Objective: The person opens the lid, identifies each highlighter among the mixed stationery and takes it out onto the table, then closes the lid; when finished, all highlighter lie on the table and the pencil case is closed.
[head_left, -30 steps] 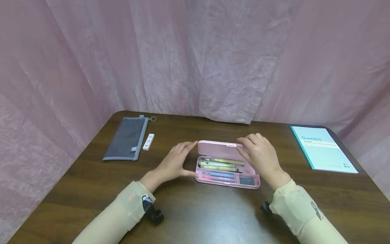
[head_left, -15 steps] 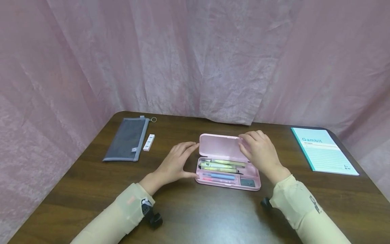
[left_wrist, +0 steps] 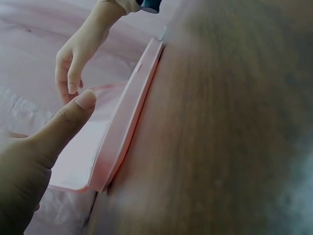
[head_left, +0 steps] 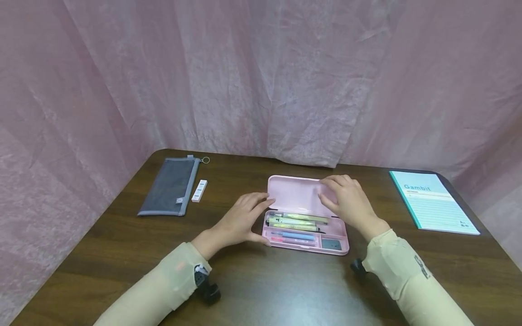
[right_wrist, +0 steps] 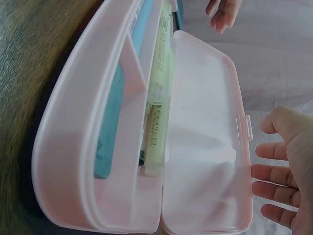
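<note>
A pink pencil case (head_left: 303, 249) lies on the table with its lid (head_left: 297, 194) raised at the back. Inside are several yellow-green pens, one a highlighter (right_wrist: 156, 137), plus a blue pen (head_left: 299, 235), a pink pen (head_left: 293, 241) and a dark teal block (right_wrist: 111, 122) in the small right compartment. My left hand (head_left: 240, 222) is spread around the case's left end, thumb at the front corner and fingertips near the lid's left edge. At the lid's right side is my right hand (head_left: 348, 201); its fingertips reach the lid's edge in the right wrist view, holding nothing.
A grey mesh zip pouch (head_left: 169, 185) lies at the left of the table, with a small white stick-shaped piece (head_left: 199, 190) beside it. On the right sits a notebook (head_left: 434, 201) marked "Gambit". A pink curtain (head_left: 261, 81) hangs behind the table.
The pencil case's lid has swung further back from its lower tilt, the right hand moving along with it. My left hand has shifted slightly right, closer over the case's left end.
</note>
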